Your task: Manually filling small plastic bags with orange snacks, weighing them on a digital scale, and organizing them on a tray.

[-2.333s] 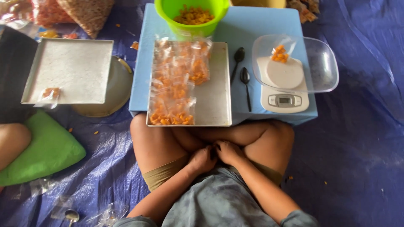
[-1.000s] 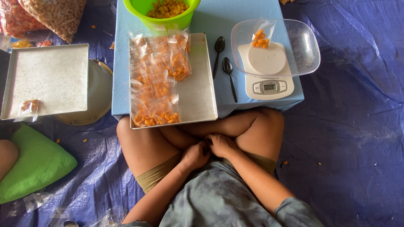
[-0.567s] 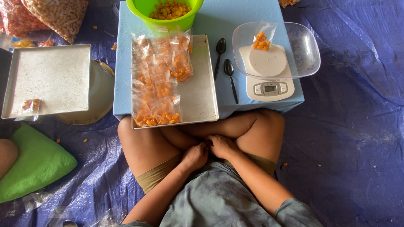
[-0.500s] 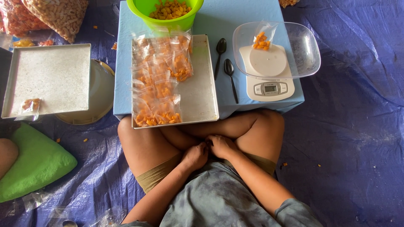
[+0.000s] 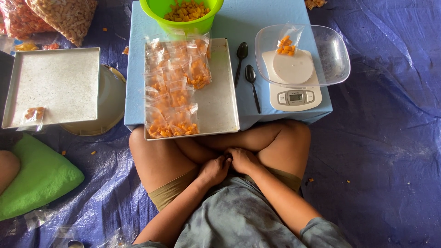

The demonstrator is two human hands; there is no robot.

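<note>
Head view: my left hand [image 5: 213, 168] and right hand [image 5: 242, 159] rest together in my lap, fingers curled and touching each other; I cannot tell whether anything is pinched between them. Nearest work: small clear packets of orange snack pieces [image 5: 173, 123], overlapping along the left side of the metal tray [image 5: 223, 101] on the low blue table [image 5: 138, 59]. Judgement: light, crinkly, slippery film, brittle contents. Best pinched at the top edge, not the filled part.
</note>
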